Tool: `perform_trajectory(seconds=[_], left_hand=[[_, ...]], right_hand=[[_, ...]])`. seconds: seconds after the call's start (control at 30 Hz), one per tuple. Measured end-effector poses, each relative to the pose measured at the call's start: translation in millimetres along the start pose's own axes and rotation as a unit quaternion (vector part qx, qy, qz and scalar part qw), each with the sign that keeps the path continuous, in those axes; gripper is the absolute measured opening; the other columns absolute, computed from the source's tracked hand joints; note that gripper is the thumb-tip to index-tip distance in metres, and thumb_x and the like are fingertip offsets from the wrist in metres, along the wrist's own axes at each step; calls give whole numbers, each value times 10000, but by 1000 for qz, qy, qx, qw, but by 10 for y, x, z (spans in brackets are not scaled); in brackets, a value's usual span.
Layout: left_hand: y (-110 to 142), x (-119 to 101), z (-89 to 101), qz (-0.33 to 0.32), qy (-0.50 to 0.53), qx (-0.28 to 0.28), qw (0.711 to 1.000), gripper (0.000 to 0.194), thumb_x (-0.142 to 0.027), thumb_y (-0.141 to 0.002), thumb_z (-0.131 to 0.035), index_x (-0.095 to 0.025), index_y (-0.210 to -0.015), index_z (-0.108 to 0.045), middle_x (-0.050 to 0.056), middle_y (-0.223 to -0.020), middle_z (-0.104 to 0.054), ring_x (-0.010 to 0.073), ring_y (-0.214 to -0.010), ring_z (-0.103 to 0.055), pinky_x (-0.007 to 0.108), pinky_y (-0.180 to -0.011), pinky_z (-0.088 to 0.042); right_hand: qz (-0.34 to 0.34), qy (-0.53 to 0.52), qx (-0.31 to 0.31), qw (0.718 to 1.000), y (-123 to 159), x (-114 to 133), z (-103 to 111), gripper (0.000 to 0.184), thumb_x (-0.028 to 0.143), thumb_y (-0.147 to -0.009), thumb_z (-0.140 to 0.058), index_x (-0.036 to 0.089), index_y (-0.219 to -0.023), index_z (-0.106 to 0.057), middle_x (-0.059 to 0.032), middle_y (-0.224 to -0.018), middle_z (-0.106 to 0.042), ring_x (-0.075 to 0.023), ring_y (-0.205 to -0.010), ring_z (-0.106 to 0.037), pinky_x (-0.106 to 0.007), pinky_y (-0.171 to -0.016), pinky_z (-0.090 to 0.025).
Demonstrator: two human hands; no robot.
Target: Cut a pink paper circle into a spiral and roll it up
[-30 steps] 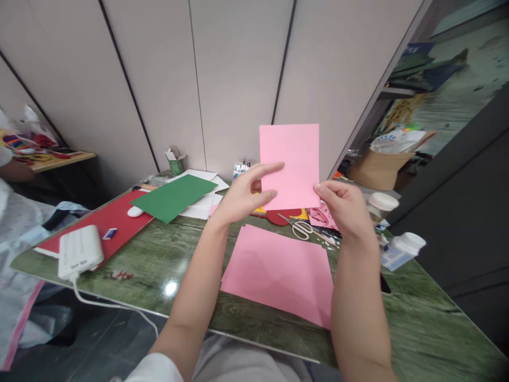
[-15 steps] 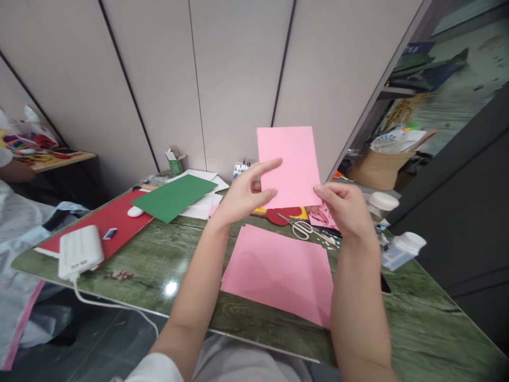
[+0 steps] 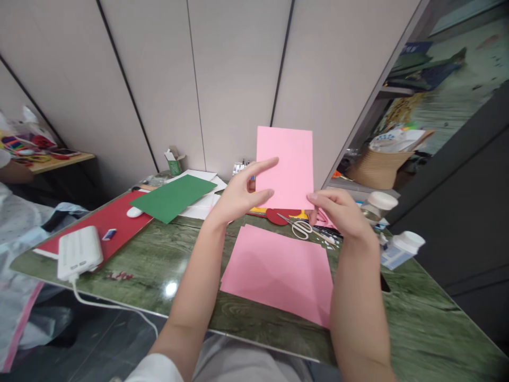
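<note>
A pale pink sheet of paper (image 3: 292, 154) is held upright above the table, facing me. My left hand (image 3: 244, 191) grips its left side, with thumb and forefinger lying across the front and the other fingers partly hidden behind it. At the lower right corner, my right hand (image 3: 338, 209) pinches the sheet between thumb and fingers. Below, several larger pink sheets (image 3: 278, 273) lie stacked on the green tabletop. Scissors (image 3: 301, 228) with white handles rest just behind that stack, beside a red paper piece (image 3: 277, 216).
To the left lie a green sheet (image 3: 174, 196), a red sheet (image 3: 119, 217), white papers (image 3: 199, 208) and a white power bank (image 3: 79, 252) with a cable. Two white-lidded bottles (image 3: 401, 249) stand on the right. Another person's sleeve (image 3: 16, 212) shows at far left.
The pink sheet has shifted slightly left and changed its tilt. My right hand has moved a little left and down with its corner; my left hand has moved slightly left.
</note>
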State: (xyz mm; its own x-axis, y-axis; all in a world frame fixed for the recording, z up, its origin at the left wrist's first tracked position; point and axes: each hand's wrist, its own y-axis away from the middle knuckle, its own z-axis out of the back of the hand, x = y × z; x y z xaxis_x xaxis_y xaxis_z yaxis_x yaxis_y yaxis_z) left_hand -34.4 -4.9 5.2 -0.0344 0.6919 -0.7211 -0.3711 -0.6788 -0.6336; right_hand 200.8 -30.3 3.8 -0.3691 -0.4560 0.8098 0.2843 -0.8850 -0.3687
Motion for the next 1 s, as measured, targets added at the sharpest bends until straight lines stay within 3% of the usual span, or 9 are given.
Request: perform_trajectory(seconds=[0.1,0.23,0.43,0.63,0.87,1.0], left_hand=[[-1,8,4,-11,10,5,1000,535,-248,-777,-633,-289,-1293,-501,40,-1412,-461,266,-1198,-488,369,-844,-512],[-7,15,5,-17,30,12,999,548,-254,-773,-639,-283,-1301,-496,34,-1425,-450,270,-1247,-457,382,-902,-494],[-1,15,17,-6,41,12,999,546,-241,-760,-653,-302,-1284,-516,28,-1415,-464,263,-1144,-537,363,-805,-526],[11,16,8,-1,70,24,997,557,-273,-751,-673,-305,-1285,-516,32,-1423,-452,268,-1113,-559,335,-706,-547],[13,-12,5,-15,55,24,998,577,-324,-745,-682,-287,-1295,-510,45,-1419,-458,287,-1230,-485,391,-870,-521],[17,-20,38,-42,27,19,999,601,-329,-726,-705,-266,-1293,-515,54,-1412,-467,278,-1328,-379,417,-1023,-419]], right_hand=[[7,-21,-1,1000,24,9,-15,435,396,-837,-583,164,-472,-635,-6,-370,-561,-102,-403,-467,-236,-497,-362],[13,-48,6,999,56,11,-35,476,433,-837,-566,168,-444,-603,17,-296,-488,-77,-302,-370,-230,-414,-309],[57,-46,32,997,69,-34,-34,593,413,-857,-548,171,-320,-479,15,-270,-418,-70,-308,-364,-224,-387,-271],[52,-105,85,990,92,-96,-25,494,429,-856,-544,163,-441,-575,33,-265,-423,-67,-249,-311,-224,-337,-222],[50,-137,92,985,82,-89,-37,512,434,-836,-560,169,-398,-561,5,-278,-463,-85,-267,-365,-229,-337,-243],[43,-180,122,975,80,-77,-22,475,416,-836,-558,162,-439,-617,-17,-338,-529,-115,-303,-456,-246,-370,-338]])
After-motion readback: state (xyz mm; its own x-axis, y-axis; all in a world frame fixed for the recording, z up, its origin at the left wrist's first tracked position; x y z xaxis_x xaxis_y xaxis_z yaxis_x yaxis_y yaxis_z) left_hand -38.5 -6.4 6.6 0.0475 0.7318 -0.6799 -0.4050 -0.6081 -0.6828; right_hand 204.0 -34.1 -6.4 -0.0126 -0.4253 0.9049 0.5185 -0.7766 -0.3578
